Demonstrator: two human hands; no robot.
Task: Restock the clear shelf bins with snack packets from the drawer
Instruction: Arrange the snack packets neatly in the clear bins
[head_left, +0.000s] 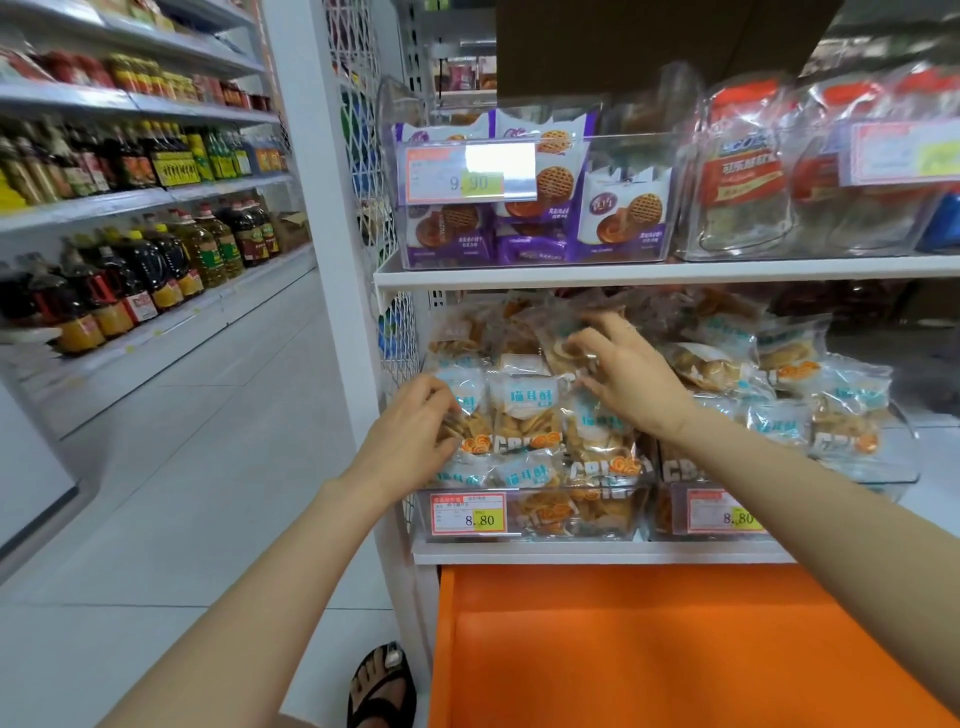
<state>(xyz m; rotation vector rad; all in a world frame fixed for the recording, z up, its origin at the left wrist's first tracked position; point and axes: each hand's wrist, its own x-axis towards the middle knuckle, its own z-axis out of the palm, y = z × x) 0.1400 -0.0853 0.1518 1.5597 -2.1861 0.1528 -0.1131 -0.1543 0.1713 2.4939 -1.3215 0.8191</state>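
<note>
- My left hand (415, 423) pinches a snack packet (470, 415), standing upright at the front left corner of the clear bin (571, 532).
- My right hand (631, 382) curls round a rear packet (558, 345), deeper in.
- The orange drawer (623, 649) is open below, nearer my left hand.

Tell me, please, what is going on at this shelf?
A person is arranging snack packets in the clear bin on the lower shelf. The left hand pinches a packet at the bin's left side. The right hand touches packets further back, grip unclear. The orange drawer below stands open.
</note>
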